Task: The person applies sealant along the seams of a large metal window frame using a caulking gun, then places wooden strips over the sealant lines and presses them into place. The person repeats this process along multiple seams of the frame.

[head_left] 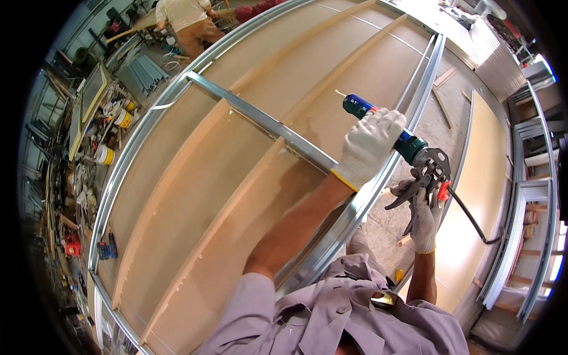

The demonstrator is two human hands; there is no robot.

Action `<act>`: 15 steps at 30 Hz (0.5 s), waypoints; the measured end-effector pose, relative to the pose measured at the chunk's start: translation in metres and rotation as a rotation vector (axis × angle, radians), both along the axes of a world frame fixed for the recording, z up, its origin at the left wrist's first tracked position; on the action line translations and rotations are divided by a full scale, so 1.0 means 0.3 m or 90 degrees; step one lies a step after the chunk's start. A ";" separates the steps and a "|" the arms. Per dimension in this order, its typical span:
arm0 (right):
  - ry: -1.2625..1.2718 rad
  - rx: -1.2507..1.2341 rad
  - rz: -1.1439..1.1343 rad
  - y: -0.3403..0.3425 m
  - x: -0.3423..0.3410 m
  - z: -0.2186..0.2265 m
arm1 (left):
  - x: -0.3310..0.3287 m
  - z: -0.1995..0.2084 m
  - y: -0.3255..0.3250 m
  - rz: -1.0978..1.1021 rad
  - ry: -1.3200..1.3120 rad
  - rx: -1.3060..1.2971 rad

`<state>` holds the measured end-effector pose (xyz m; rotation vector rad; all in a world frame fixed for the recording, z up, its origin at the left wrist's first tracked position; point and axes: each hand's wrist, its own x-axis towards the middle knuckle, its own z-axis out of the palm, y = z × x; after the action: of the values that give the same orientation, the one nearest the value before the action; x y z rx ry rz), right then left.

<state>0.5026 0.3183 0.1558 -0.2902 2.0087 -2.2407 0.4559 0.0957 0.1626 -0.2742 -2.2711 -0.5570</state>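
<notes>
A caulking gun [436, 165] loaded with a blue and green sealant cartridge [358, 106] is held across the near right edge of a large framed panel [248, 195]. In a white work glove, my left hand [371, 141] wraps round the cartridge's middle. The pale nozzle [340, 93] points left, above the panel. My right hand [425, 218], gloved too, is closed on the gun's dark handle and trigger. A bent black rod [476, 228] sticks out behind the gun. Metal channels edge the panel, and wooden battens [204, 242] run along it.
A cordless drill [109, 247] lies at the panel's left edge. Beyond it the floor holds yellow-white buckets [105, 155] and scrap. Another person [188, 23] works at the far left. A second pale panel [482, 195] lies to my right, beside a metal frame [535, 195].
</notes>
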 end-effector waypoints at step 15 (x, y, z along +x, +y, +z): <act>-0.367 -0.093 0.418 0.006 -0.853 -0.388 | -0.263 -0.526 0.091 0.025 -0.126 1.393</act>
<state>0.2468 0.3200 0.0394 -0.2332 1.2266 -1.7743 0.3770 0.1230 0.0048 0.9011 -0.6817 -2.4910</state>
